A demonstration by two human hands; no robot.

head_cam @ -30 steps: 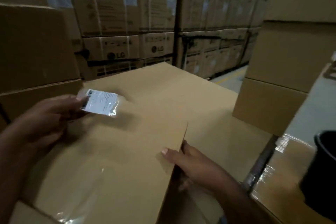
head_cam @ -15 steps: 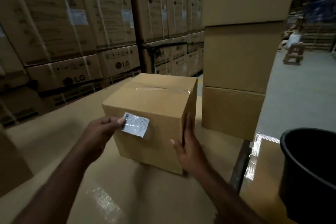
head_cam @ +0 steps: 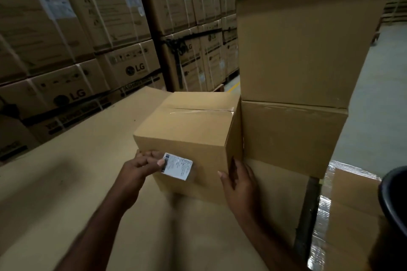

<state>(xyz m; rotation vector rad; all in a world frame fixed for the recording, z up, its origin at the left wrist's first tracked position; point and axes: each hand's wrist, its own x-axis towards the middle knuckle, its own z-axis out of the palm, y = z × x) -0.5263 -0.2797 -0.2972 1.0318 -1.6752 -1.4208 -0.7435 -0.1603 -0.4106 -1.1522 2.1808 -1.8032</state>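
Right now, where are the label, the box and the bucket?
label (head_cam: 176,166), head view, middle of its white face.
box (head_cam: 187,130), head view, its top face.
bucket (head_cam: 384,202), head view, its black rim at the right edge.

Open worktop (head_cam: 66,182) left of the box (head_cam: 193,130); stacked cartons (head_cam: 293,134) touch its right side, bucket (head_cam: 394,200) near right.

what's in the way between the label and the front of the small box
Nothing visible. The left hand pinches the label just before the small box; the right hand rests on its right edge, clear of that spot.
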